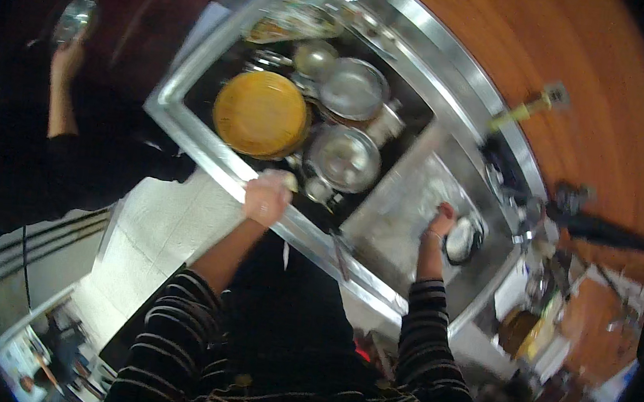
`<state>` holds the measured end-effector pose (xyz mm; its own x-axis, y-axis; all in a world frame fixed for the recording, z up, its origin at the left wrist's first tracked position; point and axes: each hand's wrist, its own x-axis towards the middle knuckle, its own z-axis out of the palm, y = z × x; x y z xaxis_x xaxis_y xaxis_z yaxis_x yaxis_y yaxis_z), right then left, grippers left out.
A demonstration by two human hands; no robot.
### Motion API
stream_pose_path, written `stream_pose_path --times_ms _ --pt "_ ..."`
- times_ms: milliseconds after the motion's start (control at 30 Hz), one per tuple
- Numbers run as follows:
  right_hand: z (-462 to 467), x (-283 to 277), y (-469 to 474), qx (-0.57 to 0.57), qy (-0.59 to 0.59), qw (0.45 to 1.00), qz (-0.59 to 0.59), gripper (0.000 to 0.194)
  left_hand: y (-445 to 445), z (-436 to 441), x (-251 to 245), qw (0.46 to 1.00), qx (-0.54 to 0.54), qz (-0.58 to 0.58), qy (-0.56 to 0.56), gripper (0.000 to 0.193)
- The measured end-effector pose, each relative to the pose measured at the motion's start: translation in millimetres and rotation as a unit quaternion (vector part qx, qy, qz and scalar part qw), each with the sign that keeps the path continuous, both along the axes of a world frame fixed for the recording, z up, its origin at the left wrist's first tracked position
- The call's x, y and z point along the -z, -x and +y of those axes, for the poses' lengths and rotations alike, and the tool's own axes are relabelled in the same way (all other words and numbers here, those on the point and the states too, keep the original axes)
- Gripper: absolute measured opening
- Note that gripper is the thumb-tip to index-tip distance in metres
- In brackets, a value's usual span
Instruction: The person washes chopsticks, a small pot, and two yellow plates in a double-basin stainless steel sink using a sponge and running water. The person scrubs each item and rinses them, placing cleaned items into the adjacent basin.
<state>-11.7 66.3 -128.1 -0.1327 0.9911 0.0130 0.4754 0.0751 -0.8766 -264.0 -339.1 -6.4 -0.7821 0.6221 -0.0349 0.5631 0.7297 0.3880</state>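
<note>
My left hand [267, 197] is at the near rim of a metal sink [205, 149], closed around a small pale yellowish object, perhaps a sponge. Before it, the left basin holds a stack of yellow-orange plates [260, 114], a round metal dish [354, 88], a metal bowl [344, 159] with whitish contents and other blurred dishes. My right hand [442, 219] reaches into the right basin, beside a dark-rimmed oval item [462, 240] with a whitish middle. Its fingers are blurred, and whether it holds anything cannot be told.
At the left, another person's hand [68, 57] holds a shiny clear or metal dish [77, 17]. A dark-handled utensil [598, 227] and a yellow-handled tool [519, 116] lie along the far rim. Several containers and a wooden board [600, 326] stand at the right.
</note>
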Motion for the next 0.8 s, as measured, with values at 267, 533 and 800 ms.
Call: stream_pose_path --times_ms 267,533,800 --pt "1.0 85.0 -80.9 -0.132 0.193 0.863 -0.448 0.049 -7.0 4.5 -1.0 0.995 0.005 0.073 0.074 0.038" --pt "-5.0 88.1 -75.4 -0.08 0.057 0.889 -0.447 0.051 -7.6 4.9 2.8 0.995 0.02 0.081 0.058 0.039" --pt "5.0 95.2 -74.0 -0.105 0.076 0.861 -0.491 0.051 -8.8 7.1 -0.3 0.995 0.021 0.08 0.06 0.038"
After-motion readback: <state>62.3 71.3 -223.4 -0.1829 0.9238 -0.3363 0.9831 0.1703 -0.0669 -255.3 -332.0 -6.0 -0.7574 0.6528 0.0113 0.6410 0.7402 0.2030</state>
